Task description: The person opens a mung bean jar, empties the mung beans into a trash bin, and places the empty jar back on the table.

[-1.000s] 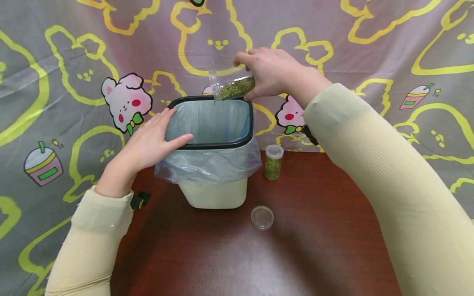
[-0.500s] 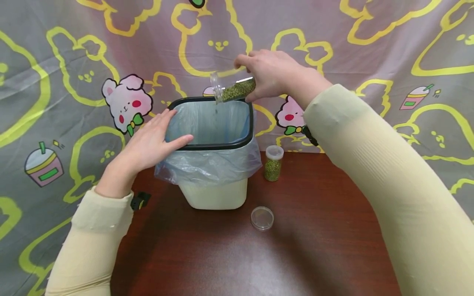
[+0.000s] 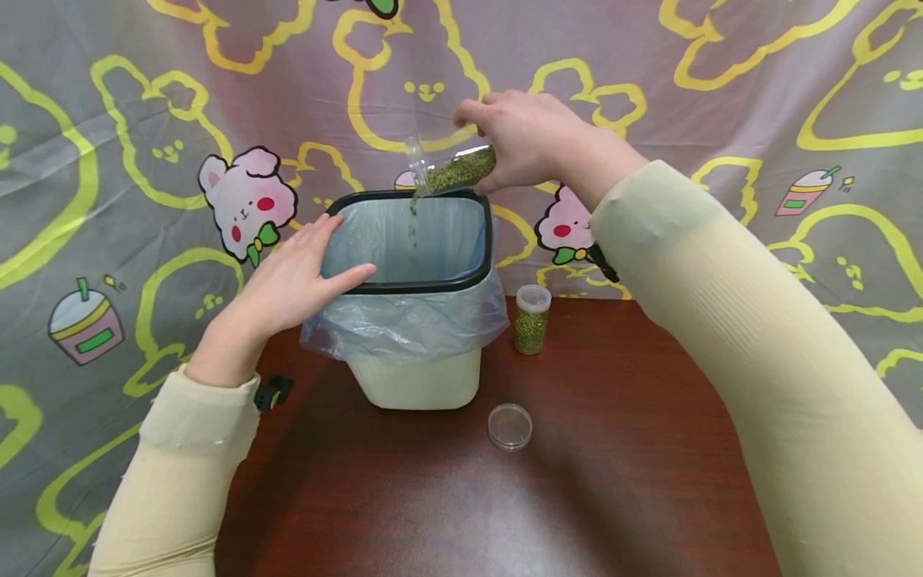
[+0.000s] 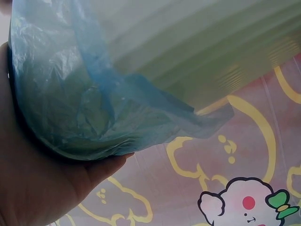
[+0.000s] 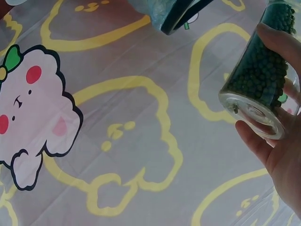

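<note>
My right hand (image 3: 530, 140) grips a clear plastic jar (image 3: 456, 167) of green beans, tipped with its uncapped mouth lower left. A thin stream of the small beans (image 3: 413, 228) falls from the mouth into a cream trash can (image 3: 418, 381). A bluish plastic bag (image 3: 411, 320) lines the can, pinned under its black rim ring (image 3: 433, 284). My left hand (image 3: 292, 276) rests on the rim's left corner, thumb and fingers stretched out. In the right wrist view, the beans fill much of the held jar (image 5: 258, 66), with fingers and thumb around it.
A second jar (image 3: 530, 320) of green beans, capped with a translucent lid, stands right of the can. Nearer lies a clear round lid (image 3: 509, 426) on the dark wooden table (image 3: 433, 497). A patterned cloth (image 3: 649, 48) hangs behind the can and along the left.
More beans now drop from the tilted jar, in a longer visible stream than before. The right hand has shifted only slightly; the left hand has stayed on the rim.
</note>
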